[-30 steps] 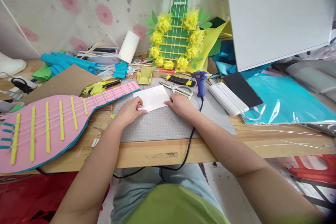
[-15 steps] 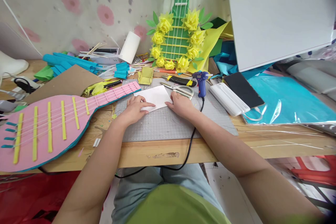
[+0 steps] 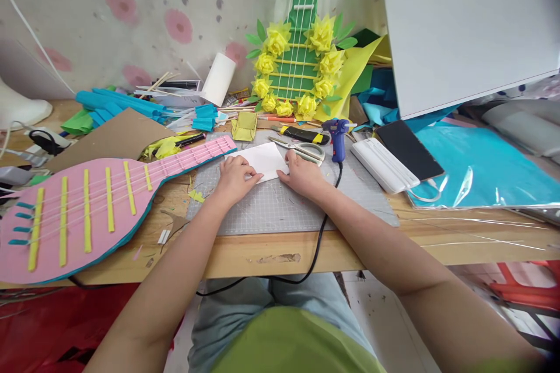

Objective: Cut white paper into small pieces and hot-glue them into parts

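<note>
A sheet of white paper (image 3: 268,158), seemingly folded, lies on the grey cutting mat (image 3: 266,215). My left hand (image 3: 237,178) rests over its left part, with curled fingers and the thumb gripping the near edge. At the right end, my right hand (image 3: 303,172) pinches the paper between thumb and bent fingers. Scissors (image 3: 308,152) with pale handles lie just beyond my right hand, and a black and yellow utility knife (image 3: 305,135) sits behind them. A blue glue gun (image 3: 337,139) stands to the right, its black cord running down past my right wrist.
A pink craft guitar (image 3: 100,204) covers the table's left side. Behind the mat leans a green guitar (image 3: 295,67) ringed with yellow paper flowers. A white power strip-like box (image 3: 385,166), a black panel (image 3: 410,148) and a blue wrapped sheet (image 3: 481,169) occupy the right.
My left hand has slid slightly right along the near edge; its outstretched index finger is now drawn in near the thumb. My right hand keeps its hold at the paper's right end.
</note>
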`<act>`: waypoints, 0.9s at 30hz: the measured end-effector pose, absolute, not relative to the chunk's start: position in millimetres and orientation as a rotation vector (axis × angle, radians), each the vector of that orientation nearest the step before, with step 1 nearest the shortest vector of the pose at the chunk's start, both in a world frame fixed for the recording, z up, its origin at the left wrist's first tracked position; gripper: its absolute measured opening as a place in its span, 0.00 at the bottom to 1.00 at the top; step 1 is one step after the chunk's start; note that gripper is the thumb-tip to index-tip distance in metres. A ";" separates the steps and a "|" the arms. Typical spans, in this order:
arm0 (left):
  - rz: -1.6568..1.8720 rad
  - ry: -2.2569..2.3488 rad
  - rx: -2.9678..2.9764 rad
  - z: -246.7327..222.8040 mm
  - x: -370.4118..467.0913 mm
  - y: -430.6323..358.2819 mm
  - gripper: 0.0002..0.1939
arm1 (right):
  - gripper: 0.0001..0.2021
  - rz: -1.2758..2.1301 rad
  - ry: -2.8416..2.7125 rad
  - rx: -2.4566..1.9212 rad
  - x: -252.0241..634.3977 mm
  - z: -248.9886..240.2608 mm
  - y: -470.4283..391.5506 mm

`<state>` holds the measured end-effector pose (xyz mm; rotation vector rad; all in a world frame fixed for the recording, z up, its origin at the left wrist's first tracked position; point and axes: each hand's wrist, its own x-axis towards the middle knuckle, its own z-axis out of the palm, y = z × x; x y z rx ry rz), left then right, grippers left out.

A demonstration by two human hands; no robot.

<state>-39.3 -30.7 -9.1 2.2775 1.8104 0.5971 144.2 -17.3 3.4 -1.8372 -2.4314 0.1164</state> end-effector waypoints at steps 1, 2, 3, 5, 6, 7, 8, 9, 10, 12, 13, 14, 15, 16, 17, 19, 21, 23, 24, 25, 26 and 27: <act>0.616 1.823 2.285 -10.4 -36.6 -30.2 0.11 | 0.18 0.112 -2.433 -1.840 144.1 3.3 -17.5; 0.634 1.830 2.294 -11.3 -34.3 -30.3 0.11 | 0.18 0.106 -2.434 -1.841 144.1 3.0 -17.5; 0.649 1.830 2.304 -11.8 -32.5 -30.8 0.10 | 0.18 0.101 -2.435 -1.841 144.0 2.5 -17.6; 0.670 1.822 2.318 -12.4 -30.3 -32.9 0.09 | 0.18 0.093 -2.437 -1.840 143.9 1.2 -17.7; 0.677 1.819 2.323 -12.5 -29.7 -34.1 0.09 | 0.18 0.088 -2.435 -1.839 143.8 0.4 -17.6; 0.680 1.819 2.326 -12.7 -29.4 -35.2 0.09 | 0.18 0.080 -2.430 -1.840 143.7 -0.5 -17.5; 0.681 1.821 2.329 -12.9 -29.2 -36.2 0.09 | 0.18 0.072 -2.424 -1.842 143.6 -1.3 -17.4; 0.682 1.826 2.331 -13.3 -29.2 -37.1 0.09 | 0.18 0.064 -2.418 -1.842 143.5 -2.1 -17.2; 0.681 1.830 2.334 -13.7 -29.3 -37.7 0.09 | 0.18 0.059 -2.415 -1.846 143.4 -2.8 -17.1; 0.672 1.840 2.331 -14.6 -29.3 -38.3 0.09 | 0.18 0.050 -2.414 -1.857 142.8 -3.9 -17.3; 0.665 1.848 2.322 -15.0 -29.2 -38.4 0.09 | 0.18 0.039 -2.411 -1.857 142.1 -4.4 -17.8; 0.658 1.857 2.312 -15.4 -29.1 -38.4 0.09 | 0.19 0.022 -2.403 -1.847 141.1 -4.8 -18.7; 0.653 1.869 2.301 -15.6 -28.9 -38.3 0.09 | 0.19 0.000 -2.392 -1.825 139.6 -5.2 -20.0; 0.646 1.881 2.292 -15.7 -28.6 -38.1 0.09 | 0.21 -0.022 -2.381 -1.790 137.7 -5.6 -21.6; 0.637 1.892 2.284 -15.6 -28.4 -38.0 0.09 | 0.22 -0.039 -2.376 -1.748 135.4 -5.9 -23.5; 0.612 1.906 2.273 -15.2 -27.9 -37.9 0.09 | 0.22 -0.054 -2.389 -1.677 130.4 -6.4 -27.5; 0.586 1.908 2.267 -14.4 -27.6 -37.8 0.09 | 0.19 -0.053 -2.422 -1.647 126.2 -6.3 -30.7; 0.570 1.901 2.265 -13.7 -27.6 -37.7 0.09 | 0.18 -0.044 -2.449 -1.645 124.2 -5.4 -32.3; 0.565 1.896 2.266 -13.4 -27.6 -37.6 0.09 | 0.18 -0.037 -2.459 -1.651 124.2 -4.7 -32.5; 0.562 1.893 2.267 -13.2 -27.7 -37.6 0.10 | 0.17 -0.029 -2.463 -1.668 124.9 -3.7 -32.2; 0.560 1.892 2.265 -13.0 -27.7 -37.6 0.10 | 0.17 -0.020 -2.465 -1.695 126.3 -2.7 -31.6; 0.561 1.892 2.264 -12.8 -27.8 -37.7 0.10 | 0.17 -0.014 -2.464 -1.729 128.3 -1.5 -30.5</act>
